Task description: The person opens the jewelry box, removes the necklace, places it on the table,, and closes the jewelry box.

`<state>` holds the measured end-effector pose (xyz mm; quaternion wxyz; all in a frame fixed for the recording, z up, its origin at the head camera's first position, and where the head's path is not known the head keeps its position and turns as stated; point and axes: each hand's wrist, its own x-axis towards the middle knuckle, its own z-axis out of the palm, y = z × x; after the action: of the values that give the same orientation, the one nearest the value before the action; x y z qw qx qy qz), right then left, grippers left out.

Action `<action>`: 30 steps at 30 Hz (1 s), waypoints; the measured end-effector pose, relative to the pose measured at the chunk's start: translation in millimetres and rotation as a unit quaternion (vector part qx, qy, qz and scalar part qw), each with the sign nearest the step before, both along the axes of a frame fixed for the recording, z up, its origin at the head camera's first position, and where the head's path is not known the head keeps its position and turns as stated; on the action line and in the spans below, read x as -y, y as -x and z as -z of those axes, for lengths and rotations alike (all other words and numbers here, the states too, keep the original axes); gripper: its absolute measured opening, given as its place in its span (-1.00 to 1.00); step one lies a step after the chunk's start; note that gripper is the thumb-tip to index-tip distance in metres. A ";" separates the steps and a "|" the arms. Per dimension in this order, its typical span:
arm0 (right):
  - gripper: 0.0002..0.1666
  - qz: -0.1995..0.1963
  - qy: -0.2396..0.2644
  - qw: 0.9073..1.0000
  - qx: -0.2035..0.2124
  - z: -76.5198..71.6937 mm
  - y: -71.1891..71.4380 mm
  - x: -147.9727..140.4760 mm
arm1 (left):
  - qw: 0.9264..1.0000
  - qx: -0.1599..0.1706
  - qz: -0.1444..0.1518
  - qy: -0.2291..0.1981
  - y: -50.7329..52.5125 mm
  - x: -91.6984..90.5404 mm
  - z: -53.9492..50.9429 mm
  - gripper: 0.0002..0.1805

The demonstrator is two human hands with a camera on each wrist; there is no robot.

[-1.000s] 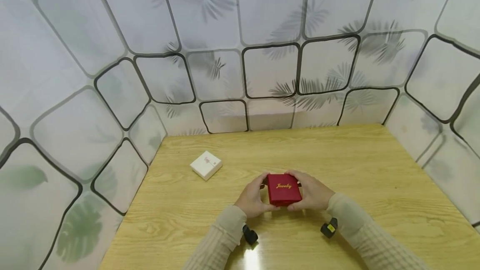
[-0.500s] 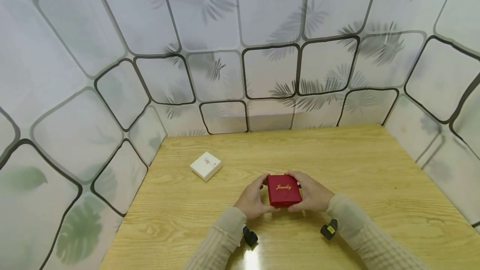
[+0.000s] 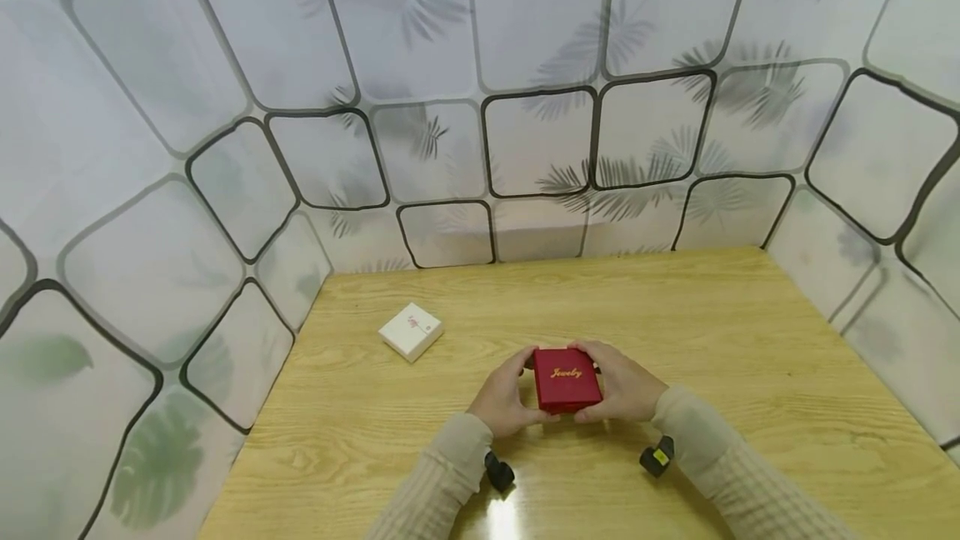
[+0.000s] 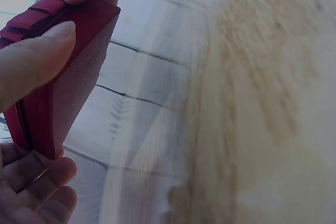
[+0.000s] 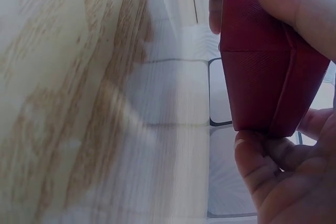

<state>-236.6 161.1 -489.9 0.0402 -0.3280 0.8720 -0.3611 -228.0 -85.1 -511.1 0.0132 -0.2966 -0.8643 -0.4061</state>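
Between my two hands is a dark red jewelry box point(image 3: 567, 379) with gold "Jewelry" lettering on its lid. The left hand point(image 3: 507, 400) grips its left side, thumb at the near edge and fingers at the far edge. My right hand point(image 3: 622, 386) holds the right side the same way. In the left wrist view the box point(image 4: 79, 77) shows a ribbon-like bow on its near side, by the thumbs. From the right wrist the box point(image 5: 257, 77) appears raised off the table, its lid seam closed.
A small white box point(image 3: 412, 332) with reddish print lies on the wooden table point(image 3: 360, 440), back left of the hands. Patterned curtain point(image 3: 540, 140) surrounds the table's back and sides. Black wrist cameras hang under both wrists.
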 end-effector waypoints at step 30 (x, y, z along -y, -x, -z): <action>0.21 -0.009 0.034 0.999 0.032 -4.8 4.7 -2.6 | 1.000 0.008 -0.006 0.001 1.1 2.5 0.8 0.08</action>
<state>-241.3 163.8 -485.1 0.0603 -0.3247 0.8545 -0.4009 -229.1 -87.7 -511.9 0.0081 -0.2885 -0.8665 -0.4072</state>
